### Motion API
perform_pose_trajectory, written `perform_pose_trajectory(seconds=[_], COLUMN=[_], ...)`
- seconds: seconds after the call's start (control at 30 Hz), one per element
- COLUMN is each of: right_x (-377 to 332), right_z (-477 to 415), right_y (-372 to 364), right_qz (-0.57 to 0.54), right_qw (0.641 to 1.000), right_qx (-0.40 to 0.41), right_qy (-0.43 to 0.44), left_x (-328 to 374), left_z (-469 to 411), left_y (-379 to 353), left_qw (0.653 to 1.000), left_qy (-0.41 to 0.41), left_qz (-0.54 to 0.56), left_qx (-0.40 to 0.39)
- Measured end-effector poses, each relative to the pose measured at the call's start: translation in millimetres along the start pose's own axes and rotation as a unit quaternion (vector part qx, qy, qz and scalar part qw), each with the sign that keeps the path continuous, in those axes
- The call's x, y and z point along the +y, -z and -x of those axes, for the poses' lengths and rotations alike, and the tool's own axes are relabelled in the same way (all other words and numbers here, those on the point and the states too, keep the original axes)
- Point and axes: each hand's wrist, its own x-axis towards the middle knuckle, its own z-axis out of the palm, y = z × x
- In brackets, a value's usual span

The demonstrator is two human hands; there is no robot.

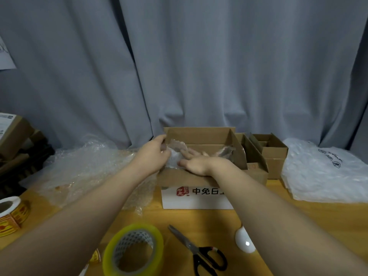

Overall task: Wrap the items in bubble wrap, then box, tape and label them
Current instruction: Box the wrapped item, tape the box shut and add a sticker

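Left grip [154, 154]: fingers curled, pinching the edge of the wrap [176, 147] at the box's left end. Right grip [196, 163]: flat, fingers straight and spread, palm down on the wrap inside the box [199, 134], holding nothing. The wrap bunches up between the two grips and shows again as a shiny fold by the right-hand flap; what it covers cannot be made out. Both forearms reach in over the near wall. Box open, flaps up, near face bearing a white label [195, 201] with a red seal and dark characters, partly hidden by the right forearm. Just right of the box, smaller open cartons [274, 154] set close together. Beyond those, a pile of clear bags [322, 172] with dark print. Left of the box, a loose sheet [83, 166] of bubble wrap lies crumpled on the desk [298, 220], reaching the box's near corner. Near edge of the desk: tape roll [133, 250] lying flat, scissors [201, 253] closed with black handles toward the viewer, a white rounded object [244, 242] partly under the right forearm. Far left, a sticker roll [12, 214], red on yellow. Behind everything, a grey curtain [199, 66].
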Motion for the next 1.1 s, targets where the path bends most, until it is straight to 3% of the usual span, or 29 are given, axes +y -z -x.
perform_pose_trajectory(seconds=[0.1, 0.17, 0.3, 0.43, 0.47, 0.53, 0.6, 0.67, 0.77, 0.9, 1.0, 1.1], right_x=[-0.7, -2.8, 11.2, 35.3, 42.8, 55.8, 66.7, 72.2, 73.1, 61.9, 59.3, 56.0], right_z=[0.2, 8.9, 22.7, 49.0, 53.5, 60.8, 64.4, 71.3, 78.6, 76.5, 69.5, 66.7], right_y=[-7.1, -5.3, 5.8, 23.0, 25.3, 26.5, 21.2, 19.1, 14.8, 0.5, 5.7, 14.0], right_qz=[-0.043, -0.099, -0.158, 0.032, 0.035, -0.082, -0.198, -0.236, -0.244, -0.151, -0.133, -0.169], right_qw=[0.997, 0.992, 0.966, 0.902, 0.898, 0.918, 0.926, 0.92, 0.915, 0.929, 0.915, 0.903], right_qx=[-0.023, 0.01, 0.201, 0.423, 0.423, 0.357, 0.302, 0.308, 0.319, 0.333, 0.375, 0.387], right_qy=[0.063, 0.071, 0.042, -0.074, -0.118, -0.153, -0.107, -0.058, -0.027, -0.059, -0.07, -0.076], left_x=[-1.1, 0.3, -1.5, 3.7, 4.7, 3.6, 1.9, 1.7, -0.1, -4.1, 5.4, 13.8], left_z=[8.7, 11.6, 7.8, 2.9, 3.0, 4.0, 4.9, 3.8, 1.5, -1.9, -12.4, -23.5], left_y=[-7.0, -14.8, -22.2, -22.9, -24.1, -26.8, -27.2, -24.8, -18.2, -5.5, -2.4, -2.3], left_qw=[0.993, 0.982, 0.952, 0.936, 0.935, 0.936, 0.938, 0.938, 0.932, 0.928, 0.909, 0.885], left_qy=[-0.05, -0.057, -0.04, -0.032, -0.036, -0.038, -0.032, -0.028, -0.022, -0.016, -0.052, -0.035], left_qz=[-0.01, -0.035, -0.144, -0.202, -0.209, -0.209, -0.2, -0.199, -0.221, -0.259, -0.336, -0.373], left_qx=[-0.105, -0.176, -0.266, -0.287, -0.284, -0.28, -0.28, -0.283, -0.288, -0.267, -0.244, -0.276])
